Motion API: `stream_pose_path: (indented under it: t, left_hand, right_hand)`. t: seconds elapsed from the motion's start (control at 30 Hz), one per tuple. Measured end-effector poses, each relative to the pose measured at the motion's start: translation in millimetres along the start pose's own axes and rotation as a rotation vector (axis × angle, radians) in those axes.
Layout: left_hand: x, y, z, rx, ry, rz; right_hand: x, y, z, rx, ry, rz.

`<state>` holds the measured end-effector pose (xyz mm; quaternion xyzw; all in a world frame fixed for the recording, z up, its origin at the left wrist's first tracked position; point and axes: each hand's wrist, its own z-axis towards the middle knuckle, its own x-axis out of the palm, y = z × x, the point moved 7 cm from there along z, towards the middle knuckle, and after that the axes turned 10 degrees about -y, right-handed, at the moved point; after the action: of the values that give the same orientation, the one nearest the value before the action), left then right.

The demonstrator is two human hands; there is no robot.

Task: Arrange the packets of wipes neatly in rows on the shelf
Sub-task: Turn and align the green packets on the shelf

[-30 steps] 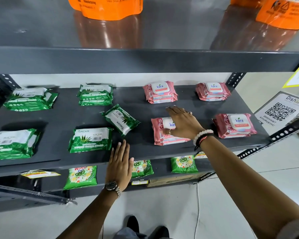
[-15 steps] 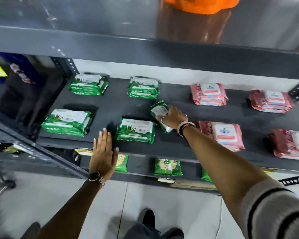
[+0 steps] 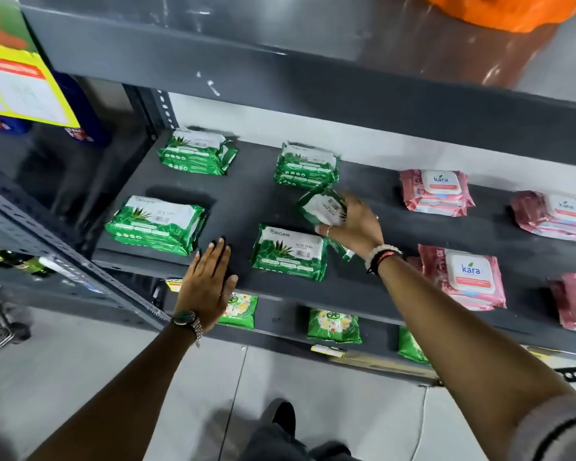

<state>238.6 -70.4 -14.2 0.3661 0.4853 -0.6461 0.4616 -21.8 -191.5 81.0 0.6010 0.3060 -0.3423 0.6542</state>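
On the dark grey shelf (image 3: pixel 246 201), green wipe packets lie at the left and pink ones at the right. My right hand (image 3: pixel 356 224) grips a tilted green packet (image 3: pixel 323 207) in the middle, lifted at one end, between the back green stack (image 3: pixel 306 166) and the front green packet (image 3: pixel 288 252). My left hand (image 3: pixel 210 284) rests flat with fingers apart on the shelf's front edge, left of that front packet. More green packets lie at the back left (image 3: pixel 197 156) and front left (image 3: pixel 155 224). Pink packets sit at the back (image 3: pixel 436 193) and front (image 3: pixel 463 277).
An upper shelf (image 3: pixel 313 84) overhangs, with an orange bag (image 3: pixel 499 8) on it. A lower shelf holds small green sachets (image 3: pixel 333 326). A yellow sign (image 3: pixel 20 78) hangs at the left. More pink packets (image 3: pixel 556 216) lie at the far right.
My right hand left the front pink packet, reached left to the tilted green packet and closed on it, raising one end. The view swung left. My left hand stayed at the shelf edge.
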Motion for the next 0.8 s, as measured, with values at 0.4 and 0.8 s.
stream_pose_path:
  t: [0.4,0.8]
  left_hand:
    - [0,-1,-4,-0.012,-0.019,0.029]
    - [-5,-3,-4,-0.017,-0.081,-0.023]
  right_hand:
    - [54,77,-44,-0.382,0.335,-0.232]
    - [50,76,-36,-0.224,0.465,-0.088]
